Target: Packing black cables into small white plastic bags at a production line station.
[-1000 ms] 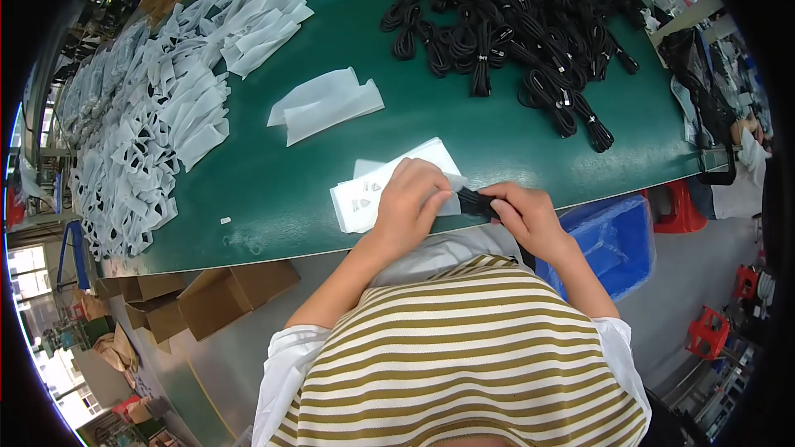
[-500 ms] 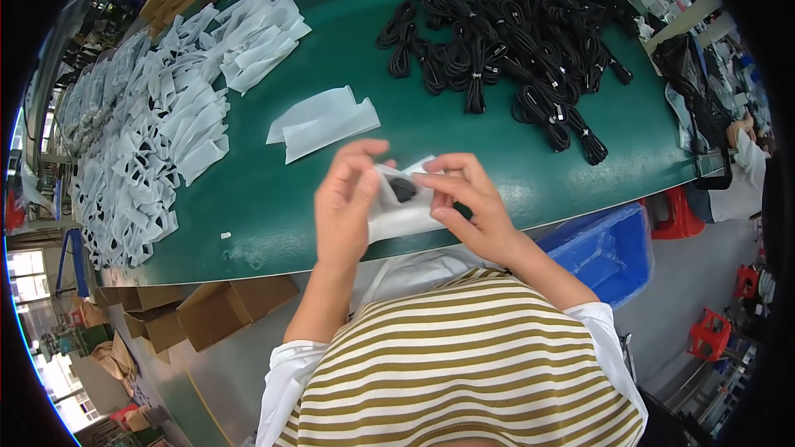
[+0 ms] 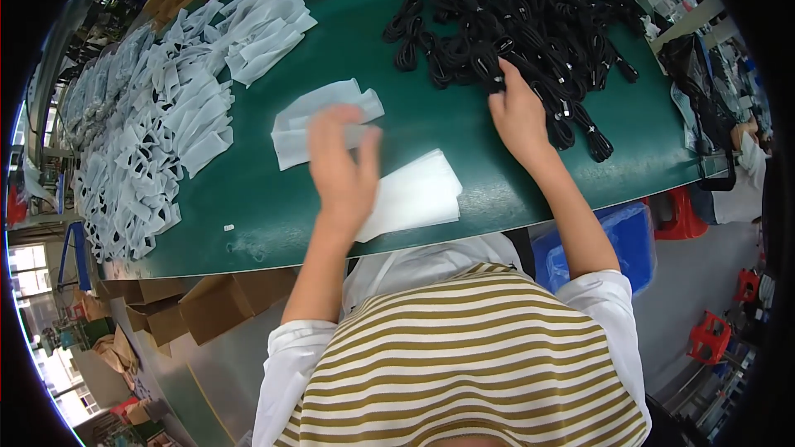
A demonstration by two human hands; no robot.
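Note:
My right hand reaches to the near edge of a heap of coiled black cables. Its thumb and fingers close on one tied cable bundle. Blurred by motion, my left hand is over a few translucent white pouches, its thumb apart from its fingers; nothing shows held in it. A stack of flat white pouches lies near the table's front edge, just right of my left wrist.
A large pile of filled white pouches covers the left of the green table. Below its edge are open cardboard boxes at left and a blue bin at right. A red stool stands beyond the bin.
Both hands were together at a white pouch with something black in its mouth. They have parted: the left moved over the few pouches, the right went to the cables and gripped a bundle.

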